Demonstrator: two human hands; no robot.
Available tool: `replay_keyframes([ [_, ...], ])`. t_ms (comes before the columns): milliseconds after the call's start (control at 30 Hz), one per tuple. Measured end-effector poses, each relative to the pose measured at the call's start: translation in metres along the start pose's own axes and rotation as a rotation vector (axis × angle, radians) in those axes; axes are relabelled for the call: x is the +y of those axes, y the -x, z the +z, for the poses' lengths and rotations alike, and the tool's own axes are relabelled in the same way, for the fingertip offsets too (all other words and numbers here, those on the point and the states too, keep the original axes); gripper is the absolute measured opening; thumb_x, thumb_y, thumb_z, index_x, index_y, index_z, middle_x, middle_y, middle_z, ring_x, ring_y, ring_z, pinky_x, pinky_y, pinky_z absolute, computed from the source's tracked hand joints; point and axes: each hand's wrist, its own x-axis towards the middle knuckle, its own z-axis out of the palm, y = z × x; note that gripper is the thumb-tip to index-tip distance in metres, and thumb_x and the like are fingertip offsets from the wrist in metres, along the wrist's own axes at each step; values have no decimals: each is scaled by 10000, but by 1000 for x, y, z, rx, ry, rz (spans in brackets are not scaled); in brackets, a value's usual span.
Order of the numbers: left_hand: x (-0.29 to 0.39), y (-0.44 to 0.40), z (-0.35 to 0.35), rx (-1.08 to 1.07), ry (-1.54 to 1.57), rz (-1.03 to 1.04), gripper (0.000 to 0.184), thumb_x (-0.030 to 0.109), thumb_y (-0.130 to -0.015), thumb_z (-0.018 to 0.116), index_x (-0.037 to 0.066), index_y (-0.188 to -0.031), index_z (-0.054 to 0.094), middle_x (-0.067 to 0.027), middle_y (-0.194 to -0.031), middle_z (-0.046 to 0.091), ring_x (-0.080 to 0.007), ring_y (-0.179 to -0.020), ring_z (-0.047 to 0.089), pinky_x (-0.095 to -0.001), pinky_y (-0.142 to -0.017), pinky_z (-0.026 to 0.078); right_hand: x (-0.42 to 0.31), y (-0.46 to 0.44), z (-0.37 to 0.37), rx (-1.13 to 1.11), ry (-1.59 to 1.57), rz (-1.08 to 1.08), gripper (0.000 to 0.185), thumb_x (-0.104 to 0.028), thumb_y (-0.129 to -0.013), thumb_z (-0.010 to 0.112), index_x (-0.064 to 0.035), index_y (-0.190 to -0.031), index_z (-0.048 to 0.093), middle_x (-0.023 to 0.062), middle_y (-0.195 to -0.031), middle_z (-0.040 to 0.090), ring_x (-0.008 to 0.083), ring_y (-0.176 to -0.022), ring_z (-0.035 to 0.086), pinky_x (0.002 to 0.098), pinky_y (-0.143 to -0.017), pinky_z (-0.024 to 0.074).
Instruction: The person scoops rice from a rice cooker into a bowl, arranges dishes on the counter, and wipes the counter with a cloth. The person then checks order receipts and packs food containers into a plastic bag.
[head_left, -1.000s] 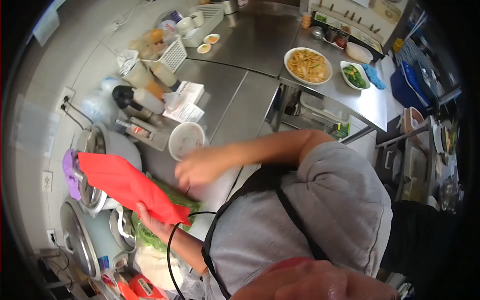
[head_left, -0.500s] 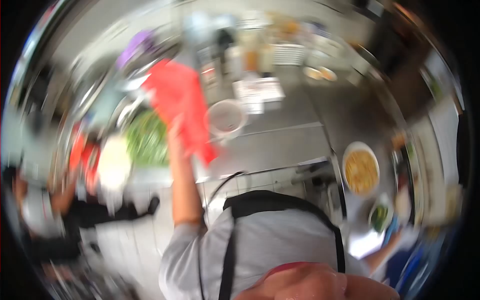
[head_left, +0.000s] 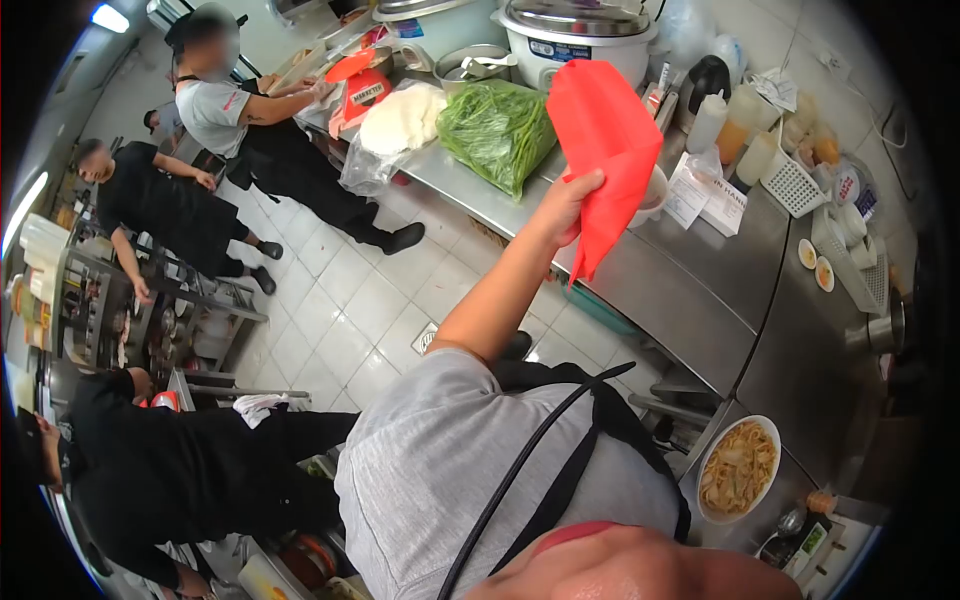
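Observation:
My left hand point(head_left: 572, 207) is stretched out over the steel counter, its fingers closed on a red fabric bag point(head_left: 606, 140). The bag hangs loosely and stands partly open. Close beside it on the counter lies a large clear plastic bag of green leafy vegetables point(head_left: 497, 128). Behind the red bag, a white tub point(head_left: 652, 192) is partly hidden. My right hand is out of view. A white oval bowl of noodles point(head_left: 740, 470) sits on the counter at my right.
A rice cooker point(head_left: 570, 47), squeeze bottles point(head_left: 708, 122), papers point(head_left: 705, 197) and a white basket point(head_left: 797, 180) line the counter's back. A red kitchen scale point(head_left: 362, 92) and a bag of white food point(head_left: 402, 118) stand left. Several co-workers occupy the left side.
My view has swung left, bringing more co-workers into sight. The red bag stays in my left hand, now over the counter's edge. My right arm has left the view.

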Motion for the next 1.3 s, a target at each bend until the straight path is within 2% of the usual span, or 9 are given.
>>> replay_keyframes([
  [233, 27, -8, -23, 11, -146, 19, 482, 207, -781, 559, 19, -1180, 368, -100, -1106, 492, -188, -981, 505, -319, -849, 407, -39, 21, -32, 211, -92, -76, 291, -109, -812, 463, -12, -1084, 498, 120, -1027, 526, 189, -946, 494, 283, -840, 377],
  [400, 70, -17, -47, -228, -492, -140, 484, 216, -827, 506, 33, -1236, 323, -69, -1167, 448, -144, -1041, 444, -288, -891, 356, -140, 93, -87, 325, -401, -346, 296, -106, -820, 457, -9, -1098, 488, 123, -1061, 511, 187, -976, 482, 279, -851, 371],
  [600, 128, -29, -86, -442, -593, -276, 437, 238, -867, 435, 34, -1239, 331, -52, -1171, 447, -129, -1045, 428, -274, -890, 346, -453, 247, -68, -548, -762, -862, 315, -144, -846, 445, -10, -1131, 457, 127, -1069, 510, 187, -968, 491, 273, -836, 383],
  [800, 175, -25, -134, -480, -736, -307, 387, 219, -875, 407, 44, -1218, 368, -47, -1122, 481, -117, -1014, 433, -261, -877, 343, -675, 415, -21, -1389, -1240, -1067, 454, -263, -850, 445, 10, -1201, 352, 123, -1064, 510, 141, -897, 513, 258, -816, 384],
  [867, 178, -25, -164, -397, -662, -322, 442, 254, -863, 431, 22, -1229, 345, -67, -1189, 432, -146, -1072, 402, -279, -905, 322, -715, 458, -4, -1524, -1427, -1071, 378, -208, -850, 454, 17, -1150, 404, 90, -1055, 518, 121, -902, 510, 255, -803, 389],
  [1067, 181, -2, -220, -139, -61, -238, 605, 410, -816, 470, 19, -1248, 306, -93, -1242, 385, -198, -1123, 386, -309, -947, 295, -759, 504, -7, -1568, -1243, -1119, 214, -75, -811, 495, 20, -1001, 524, 39, -954, 567, 97, -864, 519, 249, -771, 402],
  [1100, 184, 3, -219, 27, -15, -259, 661, 453, -783, 497, 26, -1250, 307, -109, -1251, 373, -219, -1138, 379, -324, -955, 294, -762, 507, -5, -1569, -1210, -1176, 202, -78, -809, 500, 18, -983, 536, 39, -936, 573, 96, -849, 521, 247, -762, 405],
  [1200, 188, 5, -204, -82, -87, -77, 698, 462, -761, 525, 15, -1249, 303, -113, -1242, 382, -211, -1133, 383, -328, -946, 303, -760, 504, -7, -1529, -1106, -1315, 173, -87, -802, 515, 11, -935, 567, 38, -888, 586, 92, -809, 526, 243, -736, 412],
  [1300, 182, -6, -184, -52, -377, -28, 623, 338, -747, 596, 13, -1217, 348, -90, -1210, 411, -175, -1096, 409, -312, -918, 328, -751, 501, -12, -1548, -1016, -1395, 204, -121, -799, 536, 11, -953, 564, 38, -902, 585, 86, -809, 520, 240, -729, 410],
])
